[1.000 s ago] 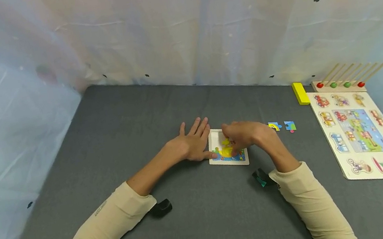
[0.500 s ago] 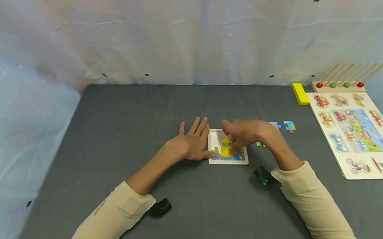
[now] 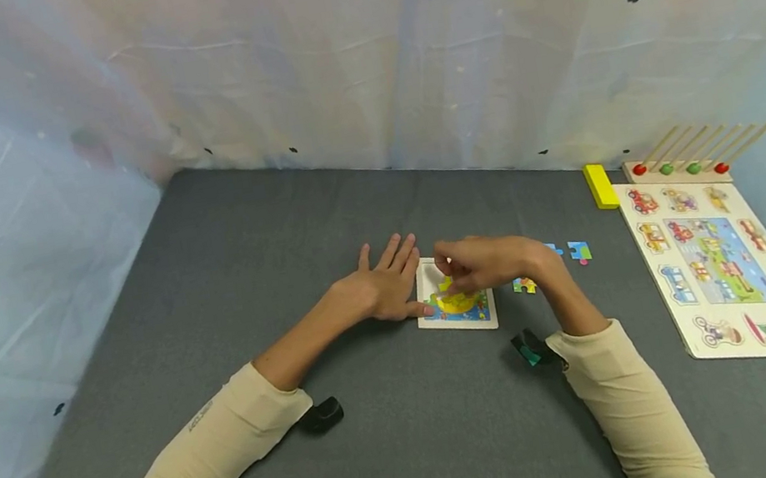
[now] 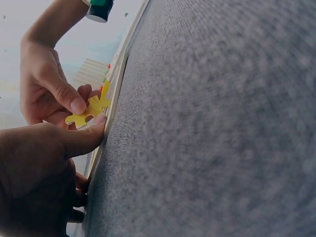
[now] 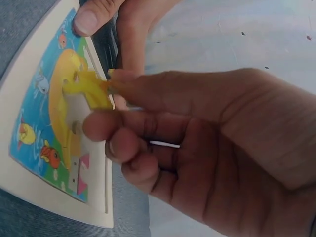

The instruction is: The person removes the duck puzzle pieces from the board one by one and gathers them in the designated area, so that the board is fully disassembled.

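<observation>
A small white-framed jigsaw tray (image 3: 459,329) lies on the grey table, its lower part filled with a blue and yellow sea picture. My left hand (image 3: 384,288) rests at its left side with fingers spread and straight, the thumb lying on the tray's edge. Over the tray, my right hand (image 3: 487,262) pinches a yellow jigsaw piece (image 4: 92,109) between thumb and index finger. In the right wrist view this piece is held tilted close above the yellow part of the picture, beside a bare stretch of the tray. The other right fingers are curled.
Loose jigsaw pieces, one yellow-green (image 3: 524,285) and one blue-green (image 3: 579,252), lie right of the tray; another is partly covered by the right wrist. Farther right are a large picture puzzle board (image 3: 674,342), a yellow block (image 3: 601,187) and a pegged wooden stand (image 3: 684,176).
My right hand has shifted slightly left over the tray, its fingertips moving toward the yellow picture. The yellow-green loose piece has come out from behind the right hand. My left hand stays put.
</observation>
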